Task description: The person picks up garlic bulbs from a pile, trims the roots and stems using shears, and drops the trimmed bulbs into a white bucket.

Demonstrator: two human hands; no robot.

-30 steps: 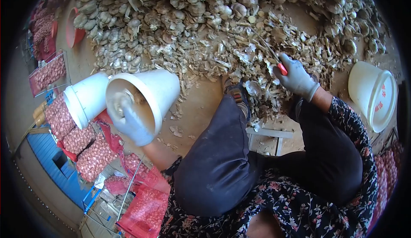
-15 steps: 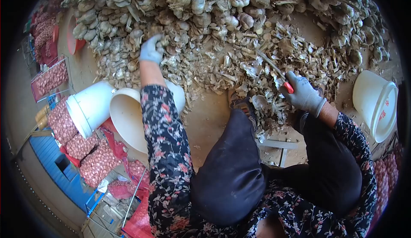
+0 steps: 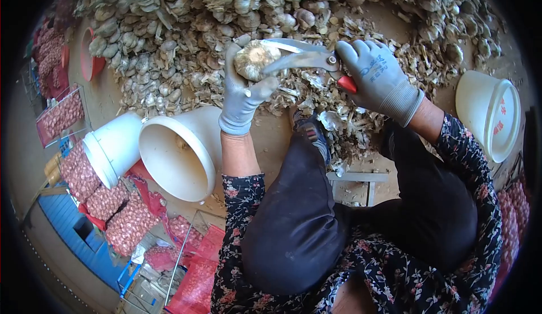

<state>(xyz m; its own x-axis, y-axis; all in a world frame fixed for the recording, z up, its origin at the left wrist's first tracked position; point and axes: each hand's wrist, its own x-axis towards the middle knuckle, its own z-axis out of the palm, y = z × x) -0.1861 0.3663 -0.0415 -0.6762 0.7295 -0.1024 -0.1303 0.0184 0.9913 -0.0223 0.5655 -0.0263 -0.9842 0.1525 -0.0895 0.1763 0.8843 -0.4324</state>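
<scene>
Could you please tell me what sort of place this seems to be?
Probably a garlic trimming or packing shed: a large heap of garlic bulbs, dry skins and stalks littering the floor, and red mesh sacks filled with bulbs.

The gloves (image 3: 381, 82) were pale grey, the shears' handle (image 3: 347, 84) red, the sleeves (image 3: 240, 223) black with pink-and-white flowers, the trousers (image 3: 293, 240) plain dark, the open bucket (image 3: 204, 139) creamy white.

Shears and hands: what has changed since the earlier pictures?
The left hand, first at the bucket, then the heap, moved right and now holds a bulb. The right hand brought the shears left; their blades, together before, stand open at the bulb. The bucket stayed put.
</scene>
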